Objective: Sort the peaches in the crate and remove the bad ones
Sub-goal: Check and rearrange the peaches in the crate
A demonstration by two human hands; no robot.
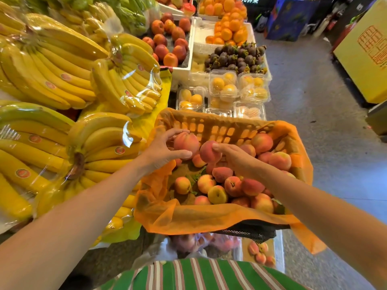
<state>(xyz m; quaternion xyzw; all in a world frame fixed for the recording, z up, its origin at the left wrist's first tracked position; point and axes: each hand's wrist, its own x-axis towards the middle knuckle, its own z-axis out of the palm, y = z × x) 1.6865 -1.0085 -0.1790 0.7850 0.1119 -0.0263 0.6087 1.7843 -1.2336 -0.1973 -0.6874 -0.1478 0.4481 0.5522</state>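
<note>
Probably to check both for bruises, the left hand [161,149] curls round a pale pink peach [186,144] and the right hand [234,156] grips a redder peach [209,152], both held above the crate [219,128]. Round, fuzzy peaches [230,185] heap inside the crate on its sheer orange liner [199,218]; its wall is slotted plastic.

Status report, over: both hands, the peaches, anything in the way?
Left hand grips one peach. Right hand grips a second peach. Both above the crate. Nothing blocks them.
</note>
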